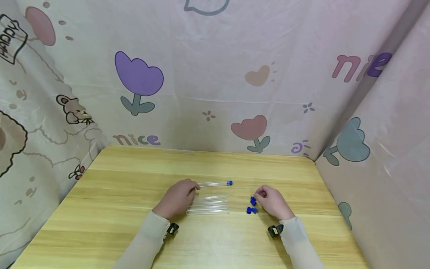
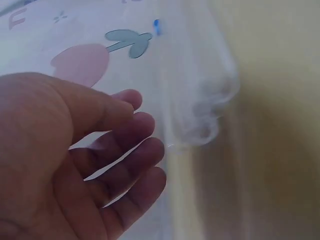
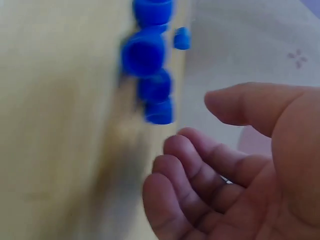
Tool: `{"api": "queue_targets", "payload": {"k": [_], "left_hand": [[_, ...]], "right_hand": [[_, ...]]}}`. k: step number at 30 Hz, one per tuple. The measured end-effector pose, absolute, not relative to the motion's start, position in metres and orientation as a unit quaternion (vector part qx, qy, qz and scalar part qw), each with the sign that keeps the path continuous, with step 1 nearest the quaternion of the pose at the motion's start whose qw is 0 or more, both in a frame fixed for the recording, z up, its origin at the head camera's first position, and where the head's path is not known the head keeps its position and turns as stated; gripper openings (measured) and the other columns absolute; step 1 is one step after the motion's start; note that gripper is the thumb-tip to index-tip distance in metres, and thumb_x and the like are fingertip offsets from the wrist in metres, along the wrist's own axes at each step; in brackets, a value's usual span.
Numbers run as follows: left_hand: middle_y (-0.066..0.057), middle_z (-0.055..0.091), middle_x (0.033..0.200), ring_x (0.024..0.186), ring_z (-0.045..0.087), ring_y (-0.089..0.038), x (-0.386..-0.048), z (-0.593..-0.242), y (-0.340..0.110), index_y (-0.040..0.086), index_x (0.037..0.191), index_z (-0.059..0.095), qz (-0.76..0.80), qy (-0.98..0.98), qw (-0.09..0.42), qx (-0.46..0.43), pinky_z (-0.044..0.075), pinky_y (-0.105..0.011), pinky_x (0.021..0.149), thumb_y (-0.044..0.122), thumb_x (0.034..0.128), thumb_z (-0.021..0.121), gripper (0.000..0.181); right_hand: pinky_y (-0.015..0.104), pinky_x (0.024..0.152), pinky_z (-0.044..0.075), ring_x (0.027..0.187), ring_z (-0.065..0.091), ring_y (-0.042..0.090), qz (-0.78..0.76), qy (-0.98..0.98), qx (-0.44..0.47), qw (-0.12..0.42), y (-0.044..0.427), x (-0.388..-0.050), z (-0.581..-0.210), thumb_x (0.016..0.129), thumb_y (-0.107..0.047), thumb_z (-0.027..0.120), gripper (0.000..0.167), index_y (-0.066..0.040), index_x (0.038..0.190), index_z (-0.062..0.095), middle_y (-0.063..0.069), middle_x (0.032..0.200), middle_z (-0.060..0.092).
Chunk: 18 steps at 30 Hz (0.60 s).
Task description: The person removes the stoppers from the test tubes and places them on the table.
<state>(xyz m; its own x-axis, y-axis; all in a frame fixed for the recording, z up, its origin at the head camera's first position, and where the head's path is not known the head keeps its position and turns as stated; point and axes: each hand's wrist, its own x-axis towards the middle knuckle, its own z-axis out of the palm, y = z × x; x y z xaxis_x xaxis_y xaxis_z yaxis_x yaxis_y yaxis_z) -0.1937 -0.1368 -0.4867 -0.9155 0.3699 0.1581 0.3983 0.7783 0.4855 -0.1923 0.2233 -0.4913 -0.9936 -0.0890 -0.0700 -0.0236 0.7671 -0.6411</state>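
A clear tube with a blue cap on its right end lies across the table. My left hand is at the tube's left end; in the left wrist view its fingers are loosely bent, with nothing visible between thumb and fingertips. Several clear tubes lie side by side, nearer to me, just right of that hand. Beside several loose blue caps hovers my right hand. The right wrist view shows its thumb apart from the half-curled fingers and the caps beyond them, blurred.
The wooden table ends at a printed curtain behind, with more curtain on both sides. A thin clear strip lies along the back edge. Each wrist carries a small black camera.
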Motion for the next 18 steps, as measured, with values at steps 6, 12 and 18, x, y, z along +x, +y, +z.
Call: {"api": "queue_targets", "payload": {"k": [6,12,18], "left_hand": [[0.004,0.067,0.102,0.085,0.059,-0.011,-0.191,-0.464,-0.140,0.013,0.123,0.072,-0.281,-0.943,0.051,-0.170,0.054,-0.034,0.079,0.015,0.1018,0.064,0.023],[-0.005,0.069,0.112,0.102,0.066,-0.022,-0.186,-0.449,-0.139,0.010,0.130,0.067,-0.279,-0.942,0.091,-0.164,0.057,-0.040,0.083,0.019,0.0999,0.069,0.031],[-0.012,0.068,0.118,0.107,0.066,-0.028,-0.190,-0.455,-0.143,0.005,0.131,0.064,-0.281,-0.946,0.091,-0.132,0.057,-0.045,0.087,0.020,0.0987,0.072,0.037]], "right_hand": [[0.039,0.081,0.052,0.089,0.059,0.017,-0.326,0.942,-0.067,-0.037,0.213,-0.182,-0.467,0.100,-0.023,0.068,0.022,-0.007,0.115,0.069,0.001,0.100,0.064],[0.044,0.087,0.055,0.105,0.062,0.025,-0.317,0.940,-0.089,-0.091,0.201,-0.167,-0.445,0.100,-0.025,0.068,0.029,-0.014,0.127,0.066,0.003,0.122,0.063],[0.043,0.087,0.056,0.103,0.064,0.023,-0.316,0.932,-0.116,-0.133,0.191,-0.157,-0.433,0.099,-0.022,0.069,0.034,-0.012,0.131,0.064,0.001,0.125,0.063]]}}
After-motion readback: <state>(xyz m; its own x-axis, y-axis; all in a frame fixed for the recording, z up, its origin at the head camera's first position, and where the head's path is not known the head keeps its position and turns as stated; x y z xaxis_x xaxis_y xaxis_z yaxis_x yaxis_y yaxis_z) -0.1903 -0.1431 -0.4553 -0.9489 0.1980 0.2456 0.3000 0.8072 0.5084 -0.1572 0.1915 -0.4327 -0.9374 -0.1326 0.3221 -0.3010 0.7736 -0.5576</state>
